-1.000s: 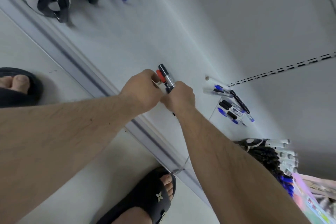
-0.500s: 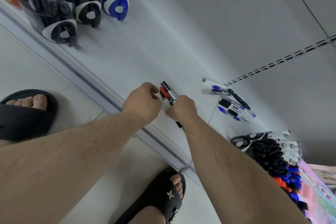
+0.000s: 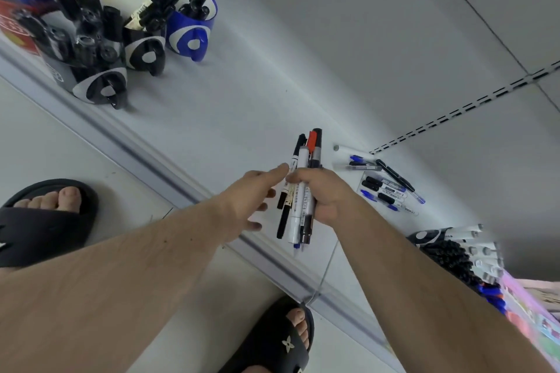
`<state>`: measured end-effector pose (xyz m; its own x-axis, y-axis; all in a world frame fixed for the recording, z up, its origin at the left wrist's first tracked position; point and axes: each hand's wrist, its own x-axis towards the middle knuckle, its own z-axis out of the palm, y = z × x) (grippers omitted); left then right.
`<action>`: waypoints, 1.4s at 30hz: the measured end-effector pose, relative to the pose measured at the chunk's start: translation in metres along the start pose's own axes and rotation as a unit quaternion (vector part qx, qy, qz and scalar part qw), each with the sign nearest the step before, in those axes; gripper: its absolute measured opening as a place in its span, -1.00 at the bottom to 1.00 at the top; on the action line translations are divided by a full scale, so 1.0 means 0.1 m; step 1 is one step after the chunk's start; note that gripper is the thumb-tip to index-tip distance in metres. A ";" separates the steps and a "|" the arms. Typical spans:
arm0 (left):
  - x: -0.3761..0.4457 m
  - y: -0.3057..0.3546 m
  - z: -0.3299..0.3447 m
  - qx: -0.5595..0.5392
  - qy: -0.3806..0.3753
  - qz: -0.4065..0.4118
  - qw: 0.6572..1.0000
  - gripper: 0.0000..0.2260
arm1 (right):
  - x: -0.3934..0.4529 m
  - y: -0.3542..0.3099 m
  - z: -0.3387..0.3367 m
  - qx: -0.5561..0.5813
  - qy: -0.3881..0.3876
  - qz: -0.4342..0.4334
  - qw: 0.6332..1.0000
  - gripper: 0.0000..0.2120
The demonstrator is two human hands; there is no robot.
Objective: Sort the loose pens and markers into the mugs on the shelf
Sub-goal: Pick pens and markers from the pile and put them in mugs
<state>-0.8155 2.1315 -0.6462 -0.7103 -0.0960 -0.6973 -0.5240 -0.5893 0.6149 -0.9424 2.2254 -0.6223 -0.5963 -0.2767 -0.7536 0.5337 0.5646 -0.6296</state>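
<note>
**Caller:** Both hands have lifted off the shelf since a second ago, and the fist-to-fist huddle has split: the bundle of pens and markers (image 3: 298, 191), then barely poking out between the two hands, now shows nearly its full length.

**Analyst:** Start with the big stuff. The white shelf (image 3: 272, 76) runs diagonally across the view, its grey front rail (image 3: 169, 174) cutting from upper left to lower right, pale floor (image 3: 45, 142) below it. A back panel with a slotted black upright (image 3: 472, 106) rises behind.

**Caller:** And the mugs?

**Analyst:** Upper left, in a cluster: a blue mug (image 3: 191, 30) and two black-and-white mugs (image 3: 100, 86), all already stuffed with dark pens. Lower right, a dense stock of black and blue markers (image 3: 463, 254).

**Caller:** Black slides, one on each foot (image 3: 272, 339), down on the floor.

**Analyst:** Now the hands. The right hand (image 3: 327, 194) is curled round the bundle at its middle. Its long axis runs near vertical in the picture, a red cap and a black cap topmost and pointing toward the back panel, the lower ends hanging over the shelf's front rail.

**Caller:** The left hand (image 3: 248, 200)?

**Analyst:** Fingers spread and straight, gripping nothing, one fingertip just beside the bundle.

**Caller:** Smallest last: loose blue and black pens (image 3: 388, 185) lie scattered on the shelf right of the right hand.
</note>
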 end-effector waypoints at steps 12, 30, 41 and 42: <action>-0.49 0.18 0.71 0.056 -0.258 -0.066 0.962 -0.45 | -1.15 -0.11 -0.22 0.049 0.087 -0.049 0.994 -0.87; -1.42 0.62 1.03 0.226 -0.257 0.058 0.938 -0.80 | -2.09 -0.05 -0.24 0.188 0.084 -0.092 0.974 -0.66; -1.55 1.10 0.75 0.416 -0.201 0.185 0.868 -0.81 | -2.32 -0.40 -0.01 0.158 0.062 -0.134 0.976 -0.65; -1.53 1.12 0.71 0.423 -0.190 0.187 0.866 -0.81 | -2.33 -0.41 0.00 0.138 0.069 -0.134 0.979 -0.59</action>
<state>-0.7987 2.1375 -0.4441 -0.9240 0.2130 -0.3176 -0.2654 0.2407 0.9336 -0.8252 2.2669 -0.4206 -0.8028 -0.2674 -0.5330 0.4764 0.2499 -0.8430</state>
